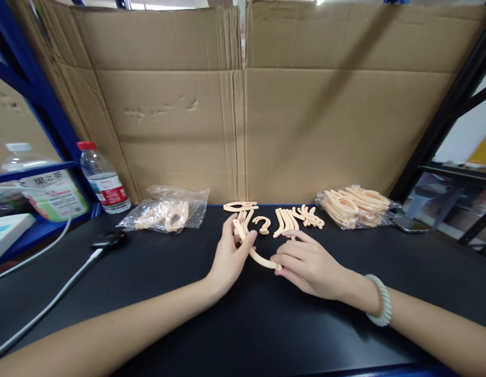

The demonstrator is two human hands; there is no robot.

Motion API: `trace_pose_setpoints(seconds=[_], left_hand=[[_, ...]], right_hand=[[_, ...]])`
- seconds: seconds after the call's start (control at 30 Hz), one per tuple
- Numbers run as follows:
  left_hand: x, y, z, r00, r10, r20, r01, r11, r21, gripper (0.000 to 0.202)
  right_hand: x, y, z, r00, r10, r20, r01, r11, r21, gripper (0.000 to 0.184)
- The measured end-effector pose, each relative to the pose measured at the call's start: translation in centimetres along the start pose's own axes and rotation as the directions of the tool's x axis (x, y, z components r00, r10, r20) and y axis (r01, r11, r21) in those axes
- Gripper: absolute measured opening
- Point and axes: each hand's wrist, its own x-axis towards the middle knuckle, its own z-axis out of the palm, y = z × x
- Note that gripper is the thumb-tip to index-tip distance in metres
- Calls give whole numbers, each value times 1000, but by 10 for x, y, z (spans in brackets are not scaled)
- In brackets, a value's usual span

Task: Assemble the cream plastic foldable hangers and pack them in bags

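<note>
My left hand grips one end of a curved beige plastic hanger arm between thumb and fingers, tilted above the black table. At its lower right end, my right hand pinches the tip with thumb and fingers. Just beyond my left hand lie similar curved pieces, partly hidden by it. A beige hanger hook rests between the hands, farther back. Behind my right hand is a row of several hanger arms, with a small heap of beige parts beside it. A folded hanger lies at the back.
Clear bags of beige hanger parts lie at back left and back right, the right one beside a phone. A red-capped bottle and a black device with a white cable are left. A cardboard wall closes the back.
</note>
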Motion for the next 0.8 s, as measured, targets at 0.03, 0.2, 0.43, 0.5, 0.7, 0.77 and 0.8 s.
trace_pose_setpoints(seconds=[0.03, 0.2, 0.43, 0.5, 0.7, 0.77, 0.8], left_hand=[[-1, 0, -1, 995, 89, -41, -85, 992, 89, 61], [-2, 9, -9, 784, 584, 209, -565, 534, 629, 52], [-7, 16, -4, 467, 595, 654, -831, 45, 554, 11], [-8, 16, -2, 480, 572, 665, -822, 30, 568, 11], [-7, 18, -3, 531, 541, 653, -797, 55, 602, 13], [-6, 18, -3, 552, 486, 678, -794, 59, 605, 16], [-6, 18, -3, 561, 453, 693, -795, 61, 604, 18]], right_hand=[[-1, 1, 1, 999, 30, -19, -30, 999, 15, 13], [-3, 6, 5, 983, 170, -65, -164, 982, 92, 12], [-3, 3, 5, 984, 167, -61, -165, 986, 30, 11], [-2, 3, 5, 990, 132, -58, -133, 991, -11, 14], [-1, 3, 4, 996, 74, -39, -76, 996, -40, 18], [-1, 2, 3, 997, 59, -42, -61, 997, -55, 19], [-1, 2, 3, 998, 54, -42, -56, 997, -62, 20]])
